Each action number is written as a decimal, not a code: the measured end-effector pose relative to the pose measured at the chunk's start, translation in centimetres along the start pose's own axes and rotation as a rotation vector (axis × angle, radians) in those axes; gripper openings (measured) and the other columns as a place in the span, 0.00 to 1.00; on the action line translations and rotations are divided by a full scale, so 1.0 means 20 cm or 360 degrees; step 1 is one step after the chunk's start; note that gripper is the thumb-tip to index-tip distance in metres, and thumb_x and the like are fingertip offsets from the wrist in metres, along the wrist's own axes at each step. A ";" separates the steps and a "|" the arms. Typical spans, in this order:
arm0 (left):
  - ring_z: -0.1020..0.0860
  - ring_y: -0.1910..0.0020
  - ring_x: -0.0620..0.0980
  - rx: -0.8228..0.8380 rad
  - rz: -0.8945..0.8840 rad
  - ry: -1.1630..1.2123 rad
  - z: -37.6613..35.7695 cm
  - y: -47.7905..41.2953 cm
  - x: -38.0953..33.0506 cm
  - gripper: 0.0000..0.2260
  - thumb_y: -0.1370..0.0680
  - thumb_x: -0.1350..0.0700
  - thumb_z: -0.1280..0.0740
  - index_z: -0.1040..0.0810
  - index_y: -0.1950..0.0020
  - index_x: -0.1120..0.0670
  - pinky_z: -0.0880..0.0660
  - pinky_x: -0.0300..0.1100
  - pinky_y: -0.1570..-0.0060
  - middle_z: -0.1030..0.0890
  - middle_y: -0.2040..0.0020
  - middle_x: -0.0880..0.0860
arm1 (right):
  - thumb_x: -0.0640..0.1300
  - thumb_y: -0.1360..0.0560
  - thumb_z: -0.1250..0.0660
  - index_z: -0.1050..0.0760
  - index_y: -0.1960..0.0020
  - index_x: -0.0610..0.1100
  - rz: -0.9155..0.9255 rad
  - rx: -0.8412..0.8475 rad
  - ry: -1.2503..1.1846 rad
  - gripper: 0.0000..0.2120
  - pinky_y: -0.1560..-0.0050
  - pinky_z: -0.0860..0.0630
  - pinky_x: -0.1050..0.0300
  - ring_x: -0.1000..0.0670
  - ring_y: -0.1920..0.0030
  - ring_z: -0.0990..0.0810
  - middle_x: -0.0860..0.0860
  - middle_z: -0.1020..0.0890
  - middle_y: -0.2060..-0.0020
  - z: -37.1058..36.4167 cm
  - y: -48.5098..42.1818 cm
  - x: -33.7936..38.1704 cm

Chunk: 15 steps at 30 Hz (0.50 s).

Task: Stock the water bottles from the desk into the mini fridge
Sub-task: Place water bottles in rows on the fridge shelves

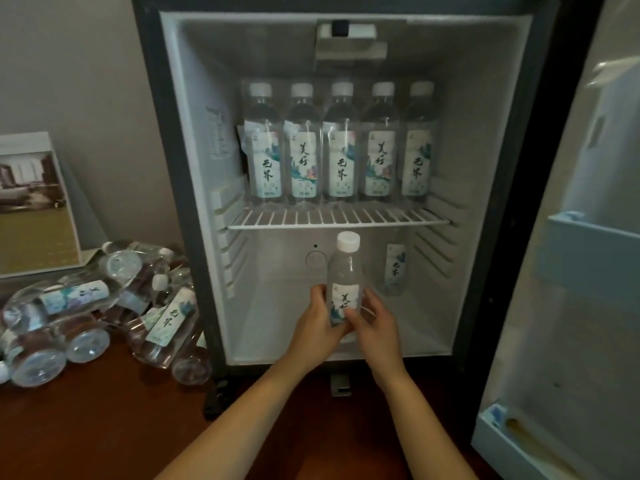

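The mini fridge [194,188] stands open on the desk. Several water bottles [341,143] stand in a row on its wire shelf [339,218]. One bottle [394,265] stands at the back right of the lower compartment. A clear bottle with a white cap [344,271] is upright at the front of that compartment. My left hand [320,320] and my right hand [375,318] both grip its lower part, one on each side. A pile of loose bottles [104,306] lies on the desk to the left of the fridge.
The fridge door [571,271] hangs open at the right, with door racks. A framed picture [34,202] leans on the wall at the left behind the pile. The brown desk top [104,427] runs along the front.
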<state>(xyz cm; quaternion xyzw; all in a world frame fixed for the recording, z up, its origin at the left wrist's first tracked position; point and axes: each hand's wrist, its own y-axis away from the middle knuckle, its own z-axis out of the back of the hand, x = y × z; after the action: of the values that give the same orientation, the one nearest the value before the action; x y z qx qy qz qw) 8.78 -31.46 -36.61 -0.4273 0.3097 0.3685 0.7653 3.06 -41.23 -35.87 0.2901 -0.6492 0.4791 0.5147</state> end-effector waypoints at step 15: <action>0.25 0.52 0.46 0.0050 0.0181 0.0000 -0.19 -0.45 0.04 0.27 0.31 0.57 0.25 0.39 0.42 0.56 0.29 0.37 0.55 0.23 0.43 0.54 | 0.30 0.26 0.40 0.28 0.35 0.39 -0.0269 -0.0656 0.0143 0.20 0.43 0.28 0.58 0.45 0.41 0.23 0.42 0.20 0.43 -0.03 -0.37 -0.09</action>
<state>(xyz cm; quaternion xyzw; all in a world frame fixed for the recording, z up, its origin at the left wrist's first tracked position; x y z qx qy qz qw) 16.11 -37.90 -35.11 -0.3970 0.3393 0.4064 0.7498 10.34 -43.72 -35.22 0.2106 -0.6832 0.3041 0.6296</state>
